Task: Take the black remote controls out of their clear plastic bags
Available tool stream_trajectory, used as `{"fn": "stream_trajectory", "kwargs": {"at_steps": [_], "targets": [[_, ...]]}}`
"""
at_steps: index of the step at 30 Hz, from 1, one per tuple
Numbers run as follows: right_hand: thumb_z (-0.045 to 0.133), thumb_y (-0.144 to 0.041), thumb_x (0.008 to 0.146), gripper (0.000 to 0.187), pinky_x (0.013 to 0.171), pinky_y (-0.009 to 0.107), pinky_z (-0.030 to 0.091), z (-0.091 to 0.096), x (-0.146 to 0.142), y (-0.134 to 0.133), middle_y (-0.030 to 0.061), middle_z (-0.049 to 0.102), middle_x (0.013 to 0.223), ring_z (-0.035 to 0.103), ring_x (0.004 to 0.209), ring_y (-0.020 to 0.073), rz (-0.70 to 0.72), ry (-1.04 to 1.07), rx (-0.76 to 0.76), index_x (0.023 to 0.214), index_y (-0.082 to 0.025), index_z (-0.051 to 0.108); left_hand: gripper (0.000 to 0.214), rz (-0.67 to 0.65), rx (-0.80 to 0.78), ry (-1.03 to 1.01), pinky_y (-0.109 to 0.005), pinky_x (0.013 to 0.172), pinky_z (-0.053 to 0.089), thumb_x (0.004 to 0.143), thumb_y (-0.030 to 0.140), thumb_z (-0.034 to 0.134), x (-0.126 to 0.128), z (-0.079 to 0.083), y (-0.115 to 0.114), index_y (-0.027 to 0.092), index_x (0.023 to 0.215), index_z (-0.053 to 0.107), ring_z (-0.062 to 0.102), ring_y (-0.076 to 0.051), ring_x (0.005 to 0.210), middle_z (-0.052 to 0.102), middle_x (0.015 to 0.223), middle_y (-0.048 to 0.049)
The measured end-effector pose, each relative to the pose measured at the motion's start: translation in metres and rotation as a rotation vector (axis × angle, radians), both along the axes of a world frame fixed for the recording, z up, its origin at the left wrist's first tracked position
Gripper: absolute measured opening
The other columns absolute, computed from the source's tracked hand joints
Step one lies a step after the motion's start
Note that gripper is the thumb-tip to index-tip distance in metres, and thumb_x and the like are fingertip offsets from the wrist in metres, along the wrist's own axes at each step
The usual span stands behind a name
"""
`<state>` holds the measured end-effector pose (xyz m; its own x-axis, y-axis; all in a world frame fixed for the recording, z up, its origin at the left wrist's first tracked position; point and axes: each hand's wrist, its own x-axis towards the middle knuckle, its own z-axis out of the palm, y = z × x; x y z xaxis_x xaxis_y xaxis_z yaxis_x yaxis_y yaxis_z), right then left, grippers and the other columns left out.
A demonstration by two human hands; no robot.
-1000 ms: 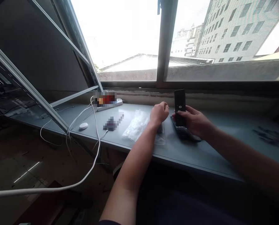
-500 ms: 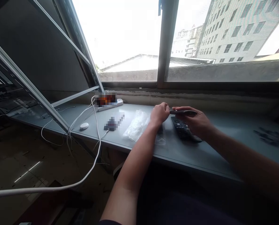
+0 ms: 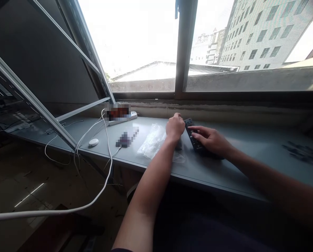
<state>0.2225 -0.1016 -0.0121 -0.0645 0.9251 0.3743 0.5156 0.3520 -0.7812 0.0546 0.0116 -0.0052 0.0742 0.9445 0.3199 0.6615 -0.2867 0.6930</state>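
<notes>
A black remote control (image 3: 197,145) lies at a slant on the grey desk. My right hand (image 3: 212,140) covers its right side and near end, thumb and forefinger on the button face, gripping it. Whether a second remote lies beneath it is hidden. Just left of the remote's far end is my left hand (image 3: 175,126), curled closed with the back of the hand towards me; what its fingers hold, if anything, cannot be seen. A clear plastic bag (image 3: 152,141) lies beside and under my left wrist, with something dark partly showing by it.
A white cable (image 3: 107,140) loops over the desk edge (image 3: 135,164). Left of the bag are a blurred-out device (image 3: 123,140), a round white object (image 3: 93,142) and a power strip (image 3: 122,118). A slanted metal frame (image 3: 51,120) stands left; a window (image 3: 143,45) is behind.
My right hand has lowered the dark remote it held tilted above the desk; a button face now shows under its fingers. My left hand stays nearly in place, still curled.
</notes>
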Motion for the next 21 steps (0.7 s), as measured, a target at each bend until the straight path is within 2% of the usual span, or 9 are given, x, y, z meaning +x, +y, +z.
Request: {"fn": "stream_trajectory", "kwargs": {"at_steps": [4,8,10,16,21], "targets": [[0.076,-0.048,0.097,0.038,0.084,0.045,0.057,-0.006,0.0,0.003,0.0072,0.082,0.093,0.069,0.082,0.0299,0.006,-0.249,0.077,0.128,-0.031,0.09,0.045,0.014,-0.006,-0.036,-0.038,0.106,0.053,0.113,0.029,0.044,0.0,-0.001,0.001,0.025,0.149,0.071,0.076,-0.031,0.129,0.082,0.14,-0.0134],[0.076,-0.046,0.095,0.033,0.102,0.053,0.056,-0.01,0.0,0.008,0.0107,0.084,0.101,0.071,0.109,0.0391,0.068,-0.325,0.091,0.12,-0.032,0.092,0.044,0.009,-0.009,-0.042,-0.037,0.105,0.053,0.113,0.03,0.045,0.0,-0.001,0.0,0.025,0.149,0.07,0.076,-0.03,0.129,0.081,0.141,-0.0129],[0.074,-0.046,0.097,0.032,0.106,0.056,0.054,-0.013,0.0,0.011,0.0117,0.084,0.103,0.069,0.115,0.0416,0.082,-0.356,0.09,0.119,-0.032,0.092,0.044,0.0,-0.009,-0.045,-0.037,0.105,0.054,0.113,0.03,0.046,0.0,-0.001,0.0,0.025,0.149,0.07,0.076,-0.031,0.13,0.082,0.14,-0.0128],[0.07,-0.043,0.099,0.032,0.114,0.061,0.05,-0.021,0.003,0.016,0.0134,0.078,0.101,0.065,0.113,0.0409,0.075,-0.464,0.122,0.118,-0.031,0.093,0.043,-0.004,-0.009,-0.035,-0.037,0.103,0.055,0.113,0.035,0.05,0.001,-0.005,0.005,0.026,0.15,0.068,0.077,-0.03,0.125,0.083,0.135,-0.0132],[0.07,-0.045,0.101,0.033,0.114,0.06,0.053,-0.026,0.007,0.017,0.0166,0.074,0.117,0.065,0.121,0.0418,0.031,-0.495,0.135,0.118,-0.026,0.092,0.043,-0.018,-0.011,-0.03,-0.038,0.102,0.055,0.113,0.037,0.051,0.0,-0.006,0.003,0.025,0.149,0.069,0.077,-0.031,0.122,0.084,0.13,-0.014]]}}
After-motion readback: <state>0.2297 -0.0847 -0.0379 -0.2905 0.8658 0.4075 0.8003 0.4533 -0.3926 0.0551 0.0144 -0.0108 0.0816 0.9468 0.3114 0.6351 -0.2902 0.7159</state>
